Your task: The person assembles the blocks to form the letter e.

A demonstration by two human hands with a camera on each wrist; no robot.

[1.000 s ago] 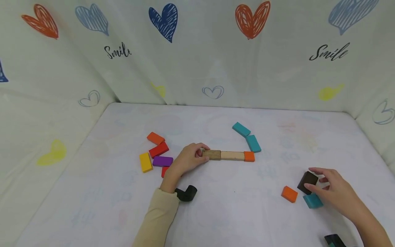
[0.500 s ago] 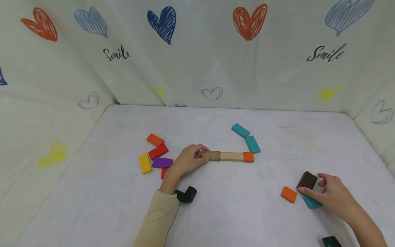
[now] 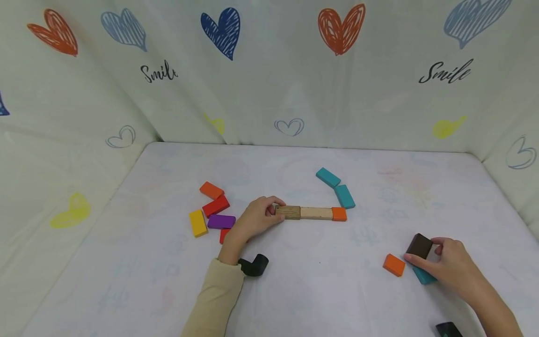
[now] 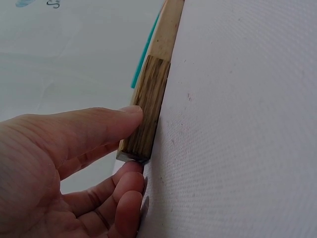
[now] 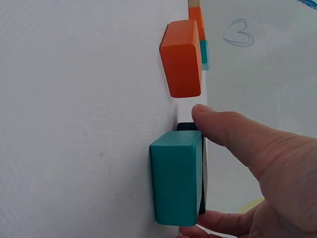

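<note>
A pale cloth backdrop [image 3: 257, 89] printed with hearts and the word "Smile" rises behind and beside a white-covered table [image 3: 328, 295]. Over the table reaches a person's left arm in a cream sleeve [image 3: 214, 299]; the right forearm [image 3: 492, 299] shows bare.

The left hand [image 3: 258, 217] rests left of the middle, its thumb and forefinger drawn together in a pinch at the end of a dark-grained block [image 3: 288, 212]. The right hand [image 3: 455, 264], well apart from it, spreads thumb and forefinger just enough to take a black block [image 3: 419, 245] between them. A black device [image 3: 254, 265] shows by the left wrist, and part of another one [image 3: 448, 329] lies at the lower edge.

A pale wooden block [image 3: 316, 213] continues the row from the dark-grained one, ending in a short orange block [image 3: 339, 214]. From there a near teal block [image 3: 345, 196] and a far teal block [image 3: 328, 177] bend away towards the backdrop. Beyond the left wrist sit a yellow block [image 3: 198, 223], a purple block [image 3: 221, 222], a red block [image 3: 216, 206], an orange-red block [image 3: 212, 190] and a second red piece [image 3: 225, 235], partly hidden by the arm. Beside the black block are a loose orange block [image 3: 394, 265] and a partly covered teal block [image 3: 423, 275].
</note>
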